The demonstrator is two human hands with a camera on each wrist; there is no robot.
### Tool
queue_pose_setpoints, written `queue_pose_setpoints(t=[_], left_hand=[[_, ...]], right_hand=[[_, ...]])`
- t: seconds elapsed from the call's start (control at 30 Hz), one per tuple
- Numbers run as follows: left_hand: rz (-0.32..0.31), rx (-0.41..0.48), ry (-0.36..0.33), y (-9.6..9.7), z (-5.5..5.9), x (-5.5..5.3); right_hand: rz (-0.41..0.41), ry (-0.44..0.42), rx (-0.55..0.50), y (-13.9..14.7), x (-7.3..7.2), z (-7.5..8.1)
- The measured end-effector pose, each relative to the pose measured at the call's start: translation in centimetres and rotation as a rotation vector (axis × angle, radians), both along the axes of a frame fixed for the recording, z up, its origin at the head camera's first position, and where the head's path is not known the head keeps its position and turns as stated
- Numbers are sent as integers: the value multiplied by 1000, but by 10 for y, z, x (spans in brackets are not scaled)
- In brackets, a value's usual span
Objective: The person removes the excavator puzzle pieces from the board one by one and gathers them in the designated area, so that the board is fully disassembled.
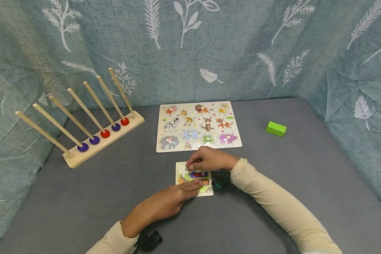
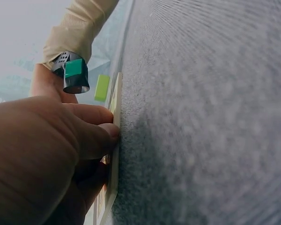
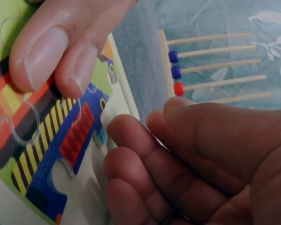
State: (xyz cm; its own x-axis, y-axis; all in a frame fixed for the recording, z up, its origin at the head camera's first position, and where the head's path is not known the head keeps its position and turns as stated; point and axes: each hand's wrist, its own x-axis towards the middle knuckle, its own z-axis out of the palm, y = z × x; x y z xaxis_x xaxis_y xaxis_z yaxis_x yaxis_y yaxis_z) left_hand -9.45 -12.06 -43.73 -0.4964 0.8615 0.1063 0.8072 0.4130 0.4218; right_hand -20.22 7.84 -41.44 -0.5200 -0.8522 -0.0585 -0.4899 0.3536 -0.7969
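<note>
A small jigsaw puzzle in a pale wooden tray lies on the grey table, its picture showing a yellow-and-black striped band and a red-and-blue part. My left hand reaches over the tray's near side, with extended fingers resting on the picture; in the left wrist view its fingertips touch near the tray's edge. Over the upper part of the tray is my right hand, fingers bent, tips close to a pale area beside the picture. Whether its thumb and fingers pinch a piece is hidden.
Behind the tray lies a wooden animal peg puzzle. A peg stand with red and blue beads on its rods stands at the left. A green block sits at the right. A patterned cloth hangs behind the table.
</note>
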Motion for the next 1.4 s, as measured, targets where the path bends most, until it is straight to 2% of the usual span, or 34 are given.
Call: queue_pose_setpoints(t=[0.33,0.6,0.83,1.0,1.23,1.4], left_hand=[[27,-93,16,3,1,3],[31,-98,44,2,4,4],[37,-102,45,3,4,3],[24,-88,77,2,3,3],[12,-72,115,1,1,2],[10,-63,107,1,1,2]], right_hand=[[46,-8,-34,-6,2,-5],[33,-70,-1,-11,4,-1],[26,-82,-15,-12,3,0],[22,-79,-17,-14,4,1],[42,-163,-21,-18,4,-2],[40,-143,-40,-20,4,-2]])
